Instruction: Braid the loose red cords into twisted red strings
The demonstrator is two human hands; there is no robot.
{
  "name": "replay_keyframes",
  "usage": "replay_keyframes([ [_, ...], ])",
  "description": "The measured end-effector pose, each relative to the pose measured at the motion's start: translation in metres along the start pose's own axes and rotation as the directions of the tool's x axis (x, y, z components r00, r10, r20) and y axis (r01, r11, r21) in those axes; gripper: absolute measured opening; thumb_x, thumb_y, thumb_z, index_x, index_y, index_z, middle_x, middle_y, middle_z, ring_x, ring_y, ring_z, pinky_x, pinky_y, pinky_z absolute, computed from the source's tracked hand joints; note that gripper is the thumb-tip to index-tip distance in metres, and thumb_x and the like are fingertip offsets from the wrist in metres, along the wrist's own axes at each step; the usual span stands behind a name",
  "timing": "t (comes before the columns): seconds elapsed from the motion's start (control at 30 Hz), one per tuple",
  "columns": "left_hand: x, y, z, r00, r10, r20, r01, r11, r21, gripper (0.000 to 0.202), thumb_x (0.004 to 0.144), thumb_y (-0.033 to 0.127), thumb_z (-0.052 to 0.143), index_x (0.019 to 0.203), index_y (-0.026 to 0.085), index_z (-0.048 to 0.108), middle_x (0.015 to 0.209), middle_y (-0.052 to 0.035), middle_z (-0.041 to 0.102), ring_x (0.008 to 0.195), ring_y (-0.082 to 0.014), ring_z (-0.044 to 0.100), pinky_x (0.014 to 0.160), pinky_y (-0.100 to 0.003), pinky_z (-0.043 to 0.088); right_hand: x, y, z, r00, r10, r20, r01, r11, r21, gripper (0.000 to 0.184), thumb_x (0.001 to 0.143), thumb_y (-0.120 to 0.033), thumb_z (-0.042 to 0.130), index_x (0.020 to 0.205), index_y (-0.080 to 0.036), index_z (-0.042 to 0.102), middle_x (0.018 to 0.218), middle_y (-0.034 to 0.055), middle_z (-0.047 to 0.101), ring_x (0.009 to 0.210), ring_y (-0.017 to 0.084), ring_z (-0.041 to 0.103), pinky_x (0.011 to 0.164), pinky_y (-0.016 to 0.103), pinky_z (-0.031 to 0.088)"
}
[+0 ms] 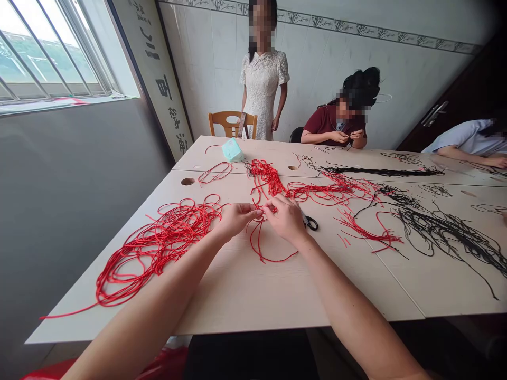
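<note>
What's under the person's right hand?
Red cord runs beneath the right hand. Black-handled scissors lie at its far edge, their handles showing; the hand covers their blades' tips, and the table beneath it.

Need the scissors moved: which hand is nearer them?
Right: the right hand is just beside the black-handled scissors; the left hand is farther off, beyond the right hand.

Two bare forearms point(340, 301) reach in from the bottom and angle toward each other. The left hand point(236, 220) and right hand point(284, 219) sit close together, palms down, fingers curled into pinches, the left fingertips point(258, 213) almost meeting the right.
</note>
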State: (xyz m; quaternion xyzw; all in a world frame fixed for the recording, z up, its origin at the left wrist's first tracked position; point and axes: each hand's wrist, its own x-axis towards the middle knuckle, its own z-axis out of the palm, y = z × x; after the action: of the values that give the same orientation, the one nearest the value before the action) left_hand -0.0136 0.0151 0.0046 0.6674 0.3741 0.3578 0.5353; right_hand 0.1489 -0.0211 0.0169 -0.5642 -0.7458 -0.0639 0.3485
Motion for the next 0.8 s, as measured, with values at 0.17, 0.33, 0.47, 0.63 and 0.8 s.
replay_keyframes([
  [0.17,0.001,0.001,-0.002,1.000,0.014,-0.025,-0.012,0.998,0.060,0.036,0.069,0.050,0.062,0.074,0.014,0.065,0.064,-0.0010,0.056,0.056,-0.0098,0.042,0.054,-0.023,0.032,0.001,0.001,-0.004,0.995,0.102,0.024,-0.104,0.982,0.156,0.015,0.083,-0.026,0.051,0.080,-0.019,0.064,0.083,0.0039,0.063,0.072,0.015,0.055,0.068,0.027,0.037],
  [0.33,0.000,0.004,-0.005,0.995,0.071,-0.069,-0.053,0.971,0.233,0.034,0.073,0.048,0.057,0.072,0.015,0.063,0.058,0.0024,0.050,0.052,-0.0079,0.035,0.050,-0.021,0.028,0.001,0.011,-0.010,0.890,0.236,0.390,-0.397,0.822,0.409,0.020,0.073,-0.036,0.062,0.074,-0.017,0.066,0.070,0.0018,0.064,0.066,0.015,0.055,0.061,0.026,0.038],
  [0.47,-0.002,0.006,-0.004,0.987,0.139,-0.086,-0.114,0.961,0.250,0.031,0.075,0.045,0.056,0.071,0.015,0.063,0.062,0.0013,0.054,0.056,-0.0087,0.040,0.053,-0.021,0.032,0.002,0.012,-0.009,0.794,0.160,0.586,-0.566,0.546,0.618,0.023,0.068,-0.037,0.068,0.073,-0.015,0.066,0.073,0.0028,0.066,0.063,0.011,0.050,0.058,0.024,0.035],
  [0.63,-0.005,0.013,-0.003,0.997,0.015,-0.078,-0.008,0.996,0.088,0.032,0.075,0.046,0.056,0.075,0.014,0.062,0.056,0.0022,0.052,0.046,-0.0060,0.035,0.046,-0.020,0.029,0.004,0.005,-0.011,0.762,0.163,0.627,-0.638,0.354,0.684,0.021,0.065,-0.033,0.068,0.071,-0.014,0.064,0.066,-0.0001,0.060,0.051,0.005,0.034,0.049,0.023,0.021],
  [0.8,-0.005,0.013,-0.004,0.997,-0.008,-0.072,0.009,1.000,0.017,0.034,0.073,0.047,0.060,0.075,0.013,0.062,0.059,0.0001,0.055,0.048,-0.0065,0.038,0.045,-0.020,0.029,0.005,0.004,-0.011,0.767,0.182,0.615,-0.641,0.277,0.716,0.020,0.065,-0.031,0.069,0.073,-0.013,0.064,0.066,-0.0016,0.056,0.052,0.005,0.033,0.050,0.023,0.021],
])
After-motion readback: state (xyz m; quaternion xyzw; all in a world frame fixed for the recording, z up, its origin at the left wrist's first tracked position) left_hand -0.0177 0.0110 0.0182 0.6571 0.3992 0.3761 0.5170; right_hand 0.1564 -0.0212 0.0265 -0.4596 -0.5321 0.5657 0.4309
